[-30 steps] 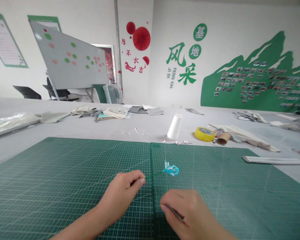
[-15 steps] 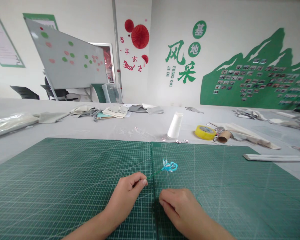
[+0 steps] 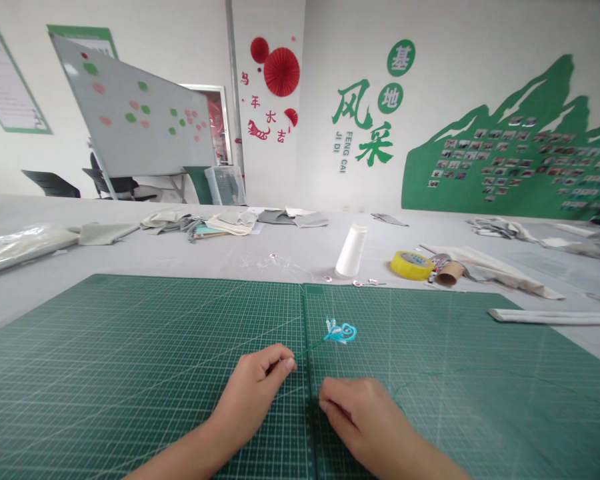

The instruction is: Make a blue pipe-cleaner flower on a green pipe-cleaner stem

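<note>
Pinched between the thumb and fingers of my left hand (image 3: 267, 373) is the thin green stem of a small blue wire-like flower (image 3: 341, 331). The flower has a curled loop and pale, silvery petals, and points right above the mat. My right hand (image 3: 357, 410) is closed, just below and right of the flower, its fingertips turned inward and partly hidden. A fine green thread (image 3: 400, 393) comes out beside it and trails right across the green cutting mat (image 3: 180, 333); the stretch inside the fingers is hidden.
Beyond the mats stand a white thread cone (image 3: 351, 252), a yellow tape roll (image 3: 411, 265) and a cardboard tube (image 3: 449, 273). A white rolled strip (image 3: 550, 317) lies across the right mat's edge. Cloth scraps (image 3: 230, 223) lie farther back, and a plastic-wrapped bundle (image 3: 25, 247) at left.
Both hands and the flower hold practically the same positions. The whole view has shifted very slightly.
</note>
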Motion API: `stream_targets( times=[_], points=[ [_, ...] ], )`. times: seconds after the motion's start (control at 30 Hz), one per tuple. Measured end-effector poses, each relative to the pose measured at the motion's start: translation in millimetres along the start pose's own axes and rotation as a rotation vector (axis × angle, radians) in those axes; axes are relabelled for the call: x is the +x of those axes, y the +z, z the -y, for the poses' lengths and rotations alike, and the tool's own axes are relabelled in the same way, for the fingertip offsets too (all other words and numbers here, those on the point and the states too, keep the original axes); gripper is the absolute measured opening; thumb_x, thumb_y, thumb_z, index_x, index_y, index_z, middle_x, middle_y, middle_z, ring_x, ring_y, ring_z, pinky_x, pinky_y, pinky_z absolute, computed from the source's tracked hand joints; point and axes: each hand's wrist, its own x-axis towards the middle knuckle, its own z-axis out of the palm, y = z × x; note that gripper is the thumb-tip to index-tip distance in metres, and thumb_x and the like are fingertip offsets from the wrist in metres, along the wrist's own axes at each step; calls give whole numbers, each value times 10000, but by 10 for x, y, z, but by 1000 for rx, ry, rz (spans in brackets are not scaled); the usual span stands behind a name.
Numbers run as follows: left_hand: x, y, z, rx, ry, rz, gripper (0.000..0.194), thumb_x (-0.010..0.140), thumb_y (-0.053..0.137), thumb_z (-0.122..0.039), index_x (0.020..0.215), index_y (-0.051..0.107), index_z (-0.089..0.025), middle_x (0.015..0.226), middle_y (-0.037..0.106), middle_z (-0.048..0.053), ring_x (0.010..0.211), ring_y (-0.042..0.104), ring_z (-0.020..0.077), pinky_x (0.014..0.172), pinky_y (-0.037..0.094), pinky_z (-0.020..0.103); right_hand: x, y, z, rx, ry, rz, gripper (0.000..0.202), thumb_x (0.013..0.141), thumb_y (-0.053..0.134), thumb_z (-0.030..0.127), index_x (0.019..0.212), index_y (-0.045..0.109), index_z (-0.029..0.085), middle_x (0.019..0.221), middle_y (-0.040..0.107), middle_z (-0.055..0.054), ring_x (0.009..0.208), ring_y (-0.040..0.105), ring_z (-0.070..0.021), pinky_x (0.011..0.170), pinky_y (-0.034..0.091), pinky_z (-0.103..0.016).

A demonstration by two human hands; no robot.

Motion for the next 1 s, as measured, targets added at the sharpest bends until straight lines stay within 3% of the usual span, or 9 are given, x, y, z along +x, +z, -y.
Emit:
stream_targets(
  times=[0.57, 0.8, 1.0],
  points=[
    [-8, -6, -10, -57, 21, 9, 239, 918, 478, -296, 729, 588, -199, 673, 526, -33, 683, 488, 163, 647, 383, 250, -19, -7, 0, 13, 8, 10, 222, 891, 459, 120, 690, 490, 210, 650, 593, 45, 565, 513, -117, 548, 300, -225],
    [-42, -4, -32, -140, 113, 98, 210, 905, 497, -267, 757, 627, -192, 695, 563, -25, 694, 514, 154, 663, 399, 240, -16, 5, -48, 120, 16, 13, 222, 885, 463, 97, 719, 556, 209, 688, 621, 39, 627, 561, -121, 592, 349, -215],
    [-39, -41, -52, -160, 186, 164, 231, 909, 514, -282, 750, 649, -183, 667, 553, -26, 652, 490, 141, 630, 379, 235, -17, -29, -173, 175, 86, -34, 194, 915, 493, 220, 776, 628, 214, 743, 636, 9, 735, 582, -167, 672, 399, -251]
  ],
)
